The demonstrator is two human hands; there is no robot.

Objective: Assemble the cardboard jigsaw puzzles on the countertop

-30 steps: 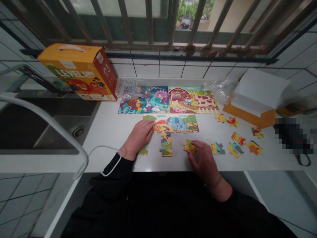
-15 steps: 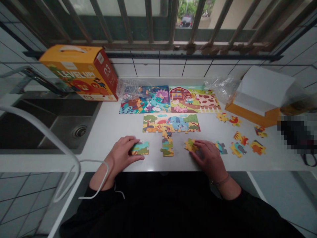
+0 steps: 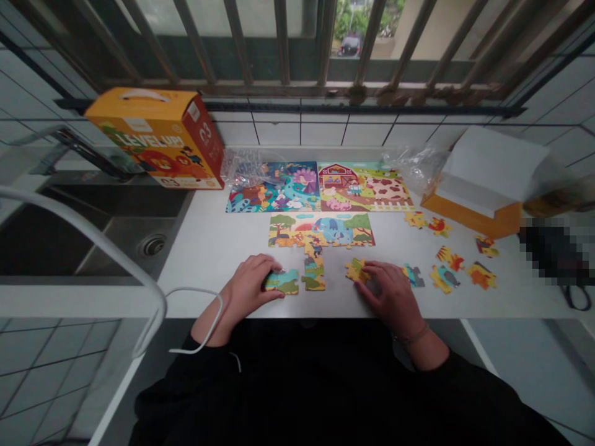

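My left hand [image 3: 253, 283] grips the left side of a blue-and-green jigsaw piece [image 3: 287, 282], thumb at its lower edge and fingers at its upper edge. A narrow gap parts this piece from a joined column of puzzle pieces [image 3: 315, 274], which hangs from the assembled elephant-and-trees strip [image 3: 320, 230]. Right of the column, my right hand [image 3: 390, 287] pinches a yellow jigsaw piece [image 3: 356, 270] between thumb and fingers, flat on the counter. Partly behind that hand's knuckles lies a teal-and-grey piece [image 3: 414, 276].
Several loose pieces [image 3: 445, 279] lie at the right. Behind the strip are a night-forest picture [image 3: 274, 195] and a farm picture [image 3: 365, 187]. An orange box [image 3: 158, 142] stands by the sink [image 3: 106, 248]; an opened box [image 3: 471, 207] sits right. A white cable [image 3: 93, 232] crosses the left side.
My left hand has slid its piece rightward along the counter, closer to the joined column. The right hand and its yellow piece have stayed in nearly the same place.
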